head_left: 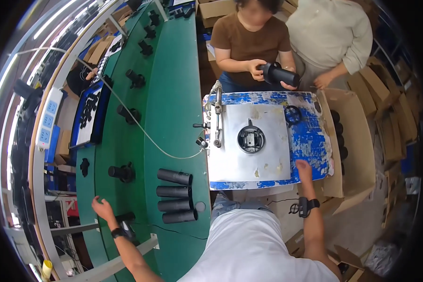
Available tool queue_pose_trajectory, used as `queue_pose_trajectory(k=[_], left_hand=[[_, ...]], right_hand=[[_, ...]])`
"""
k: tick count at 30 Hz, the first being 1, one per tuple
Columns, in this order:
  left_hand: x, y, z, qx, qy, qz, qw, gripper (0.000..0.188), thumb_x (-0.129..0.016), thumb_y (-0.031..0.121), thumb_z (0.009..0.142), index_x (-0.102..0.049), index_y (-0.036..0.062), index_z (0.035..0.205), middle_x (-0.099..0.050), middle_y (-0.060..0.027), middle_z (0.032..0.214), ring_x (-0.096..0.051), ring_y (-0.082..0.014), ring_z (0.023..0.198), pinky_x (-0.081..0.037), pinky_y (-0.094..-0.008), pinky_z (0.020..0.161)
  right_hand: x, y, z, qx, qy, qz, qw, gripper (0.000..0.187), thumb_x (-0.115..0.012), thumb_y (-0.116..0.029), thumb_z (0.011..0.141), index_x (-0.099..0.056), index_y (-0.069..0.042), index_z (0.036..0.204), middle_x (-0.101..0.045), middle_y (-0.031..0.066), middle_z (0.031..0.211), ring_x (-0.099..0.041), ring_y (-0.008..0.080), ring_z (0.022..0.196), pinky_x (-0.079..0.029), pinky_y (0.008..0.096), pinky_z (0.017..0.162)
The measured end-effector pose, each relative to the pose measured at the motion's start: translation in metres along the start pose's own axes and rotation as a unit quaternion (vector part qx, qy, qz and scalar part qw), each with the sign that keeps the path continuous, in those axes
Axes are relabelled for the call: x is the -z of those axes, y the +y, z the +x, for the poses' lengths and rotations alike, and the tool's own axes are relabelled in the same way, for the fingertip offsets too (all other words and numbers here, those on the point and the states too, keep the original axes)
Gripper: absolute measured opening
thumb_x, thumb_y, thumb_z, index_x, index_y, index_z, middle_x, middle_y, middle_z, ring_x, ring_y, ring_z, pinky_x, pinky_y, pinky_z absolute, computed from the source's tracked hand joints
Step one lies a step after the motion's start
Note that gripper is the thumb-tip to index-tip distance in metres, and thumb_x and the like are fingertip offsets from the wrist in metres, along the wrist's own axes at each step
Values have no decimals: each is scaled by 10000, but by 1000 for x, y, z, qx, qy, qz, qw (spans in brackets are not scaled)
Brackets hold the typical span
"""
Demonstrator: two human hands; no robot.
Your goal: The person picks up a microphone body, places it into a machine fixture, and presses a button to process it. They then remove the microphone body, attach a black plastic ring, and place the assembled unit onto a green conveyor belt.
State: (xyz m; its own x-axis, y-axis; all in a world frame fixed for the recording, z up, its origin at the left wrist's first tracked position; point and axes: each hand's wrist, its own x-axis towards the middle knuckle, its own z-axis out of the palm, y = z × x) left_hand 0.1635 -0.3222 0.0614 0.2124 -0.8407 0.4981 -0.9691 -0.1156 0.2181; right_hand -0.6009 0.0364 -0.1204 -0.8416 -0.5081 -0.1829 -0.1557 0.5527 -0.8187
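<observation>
My left hand (104,209) reaches over the green bench on the left with its fingers apart and nothing in them. Just beyond it stands a black flanged tube fitting (123,173). Over the near right edge of the worn blue work table (310,141) is my right hand (304,169); its fingers are foreshortened, and I cannot tell whether they are curled. A round black housing (251,139) with an open centre rests on the metal plate (225,164). Close to the table's far right part lies a black spoked ring (293,115).
Several black tubes (176,191) lie on the green bench (169,94), beside a small grey disc (200,207). A lever clamp (217,115) stands at the plate's left edge. Opposite, a co-worker's hands (256,70) hold a black cylinder (282,75). An open carton (357,145) stands right.
</observation>
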Motion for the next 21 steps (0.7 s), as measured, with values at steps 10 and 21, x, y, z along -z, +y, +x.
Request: queue_pose_trajectory(k=[10, 21], left_hand=[[34, 441, -173, -480, -287, -480, 676, 219, -640, 58, 738, -633, 38, 956, -631, -145, 963, -611, -333, 920, -502, -398, 818], [-54, 489, -198, -710, -185, -168, 658, 295, -554, 227, 810, -586, 44, 1040, -636, -77, 1002, -549, -233, 1008, -403, -364, 854]], right_hand=[[-72, -280, 1, 226, -74, -276, 931, 472, -689, -425, 787, -625, -44, 1057, -687, 176, 967, -660, 350, 939, -521, 421, 822], [-94, -288, 28, 211, -253, -549, 768, 541, -604, -535, 775, -723, -71, 1028, -695, 155, 1058, -664, 309, 991, -522, 410, 862]])
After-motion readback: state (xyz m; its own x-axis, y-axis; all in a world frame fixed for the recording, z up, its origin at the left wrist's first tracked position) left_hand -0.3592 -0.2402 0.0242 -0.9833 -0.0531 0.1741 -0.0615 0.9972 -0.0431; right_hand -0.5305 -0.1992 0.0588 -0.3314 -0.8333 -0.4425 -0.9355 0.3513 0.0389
